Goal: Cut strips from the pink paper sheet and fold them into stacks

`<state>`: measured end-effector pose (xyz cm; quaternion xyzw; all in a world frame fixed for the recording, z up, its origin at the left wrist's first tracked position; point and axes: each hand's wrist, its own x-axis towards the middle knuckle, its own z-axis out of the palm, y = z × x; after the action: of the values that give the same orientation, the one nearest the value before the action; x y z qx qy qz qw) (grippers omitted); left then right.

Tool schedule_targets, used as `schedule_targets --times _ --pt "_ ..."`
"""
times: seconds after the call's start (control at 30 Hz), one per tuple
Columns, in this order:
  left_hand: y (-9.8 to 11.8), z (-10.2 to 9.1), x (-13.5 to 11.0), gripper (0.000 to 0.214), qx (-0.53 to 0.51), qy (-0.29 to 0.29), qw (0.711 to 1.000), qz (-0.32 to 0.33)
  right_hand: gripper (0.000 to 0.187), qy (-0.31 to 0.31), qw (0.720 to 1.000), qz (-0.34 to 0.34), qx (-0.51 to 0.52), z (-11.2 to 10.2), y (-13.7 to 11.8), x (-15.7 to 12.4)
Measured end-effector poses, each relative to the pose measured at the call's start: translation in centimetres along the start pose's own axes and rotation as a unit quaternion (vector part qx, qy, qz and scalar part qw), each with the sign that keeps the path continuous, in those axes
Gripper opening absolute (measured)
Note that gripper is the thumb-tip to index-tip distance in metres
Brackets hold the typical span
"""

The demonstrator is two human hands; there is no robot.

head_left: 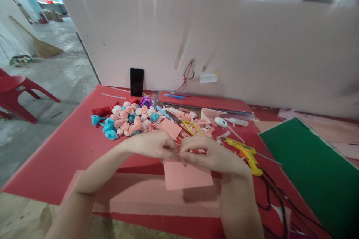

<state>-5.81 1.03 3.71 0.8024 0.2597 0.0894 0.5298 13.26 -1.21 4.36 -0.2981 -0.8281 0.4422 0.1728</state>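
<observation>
My left hand (157, 143) and my right hand (203, 150) meet over the red table, fingers pinched together on the top edge of a pink paper piece (187, 175). The paper hangs below my fingers, above a long pink paper strip (134, 194) that lies along the table's near side. Just beyond my hands, yellow-handled scissors (190, 127) rest on pink scraps, beside another pink square (170, 129). To the left of them sits a pile of pink, white and blue paper flowers (131, 117). My fingertips partly hide the held edge.
A yellow glue gun (246, 155) with a black cord lies right of my right hand. Farther right is a green board (311, 171). A black phone (137, 82) leans against the white panel (213, 37) at the back. A red chair (22, 89) stands at left.
</observation>
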Motion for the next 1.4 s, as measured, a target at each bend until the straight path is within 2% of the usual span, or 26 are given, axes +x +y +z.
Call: schedule_targets --times 0.27,0.47,0.57,0.67,0.73,0.77,0.87,0.93,1.03,1.17,1.4 --pt "0.4 -0.7 -0.8 0.034 -0.051 -0.002 0.999 0.011 0.028 0.056 0.998 -0.025 -0.015 -1.9 0.2 -2.7" --pt "0.4 -0.6 -0.7 0.038 -0.042 0.007 0.999 0.000 0.028 0.089 0.994 -0.004 -0.062 -1.9 -0.2 -3.1" --pt "0.2 -0.6 -0.9 0.036 -0.066 0.022 0.997 -0.015 0.030 0.174 0.979 0.021 -0.101 -1.4 -0.6 -2.6" --pt "0.0 -0.7 -1.0 0.036 -0.077 0.046 0.996 -0.022 0.028 0.327 0.935 0.060 -0.125 -0.8 -0.7 -1.9" --pt "0.0 -0.6 -1.0 0.040 -0.070 0.069 0.995 -0.025 0.025 0.389 0.910 0.087 -0.114 -0.5 -0.6 -1.4" --pt "0.0 -0.6 -0.9 0.042 -0.066 0.082 0.994 -0.025 0.026 0.388 0.911 0.093 -0.105 -0.4 -0.5 -1.1" --pt "0.1 -0.5 -0.8 0.038 -0.058 0.126 0.990 -0.027 0.032 0.329 0.936 0.089 -0.084 -0.4 -0.1 -0.6" --pt "0.2 -0.4 -0.8 0.034 -0.038 0.144 0.988 -0.030 0.030 0.325 0.938 0.088 -0.085 -0.3 0.1 -0.4" --pt "0.1 -0.5 -0.9 0.035 -0.005 0.131 0.991 -0.031 0.025 0.345 0.930 0.085 -0.098 -0.2 0.2 -0.4" --pt "0.1 -0.3 -0.9 0.040 -0.019 0.091 0.996 -0.009 0.024 0.344 0.930 0.069 -0.107 0.0 -0.2 -0.5" --pt "0.2 1.0 0.1 0.044 -0.048 0.115 0.990 0.066 0.031 0.283 0.948 0.067 -0.130 0.9 -0.8 -0.4"
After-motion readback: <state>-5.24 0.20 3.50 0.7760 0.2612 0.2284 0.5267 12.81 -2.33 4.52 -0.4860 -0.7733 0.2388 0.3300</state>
